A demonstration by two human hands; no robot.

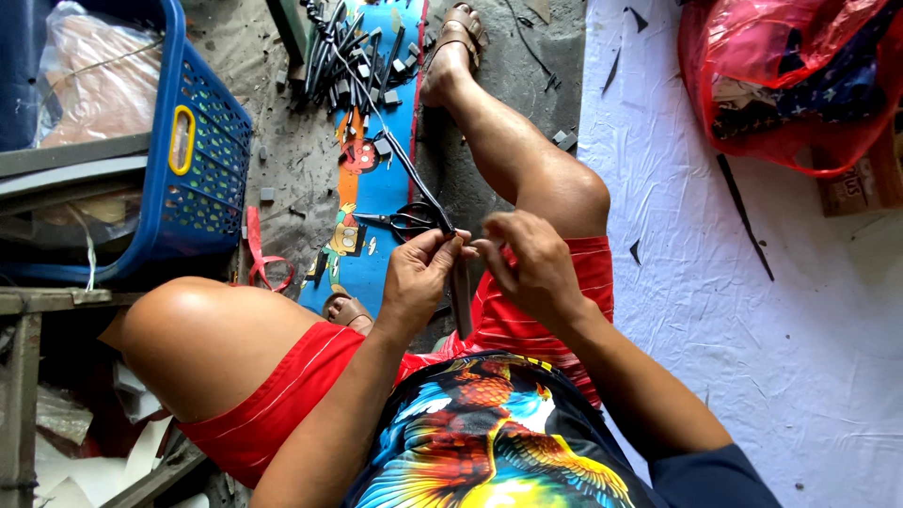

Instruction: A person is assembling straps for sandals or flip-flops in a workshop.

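— Right now, gripping a thin dark strip (414, 179) at picture centre: left hand (419, 273) pinched shut on it, right hand (527, 263) closed at its near end, fingertips nearly touching the left's. Running off toward eleven o'clock, up to a heap of black strips (343, 52).

— How far along, judging by that?

— Probably midway. Heaped at eleven: plenty of long pieces, plus small grey offcuts (386, 94) scattered about, so some cutting looks done. Lying idle just at ten o'clock of the hands: black scissors (406, 221), on a blue cartoon mat (376, 183). One strip in hand, many apparently left.

— And the surroundings?

— Bare, gritty concrete floor (292, 141) under the mat. Spread at three o'clock: white sheet (734, 282), dotted with dark slivers. At one o'clock, red plastic bag (790, 75). At nine to ten, blue plastic basket (202, 141). Sitting low, knees apart, sandalled foot (456, 38) stretched toward twelve.
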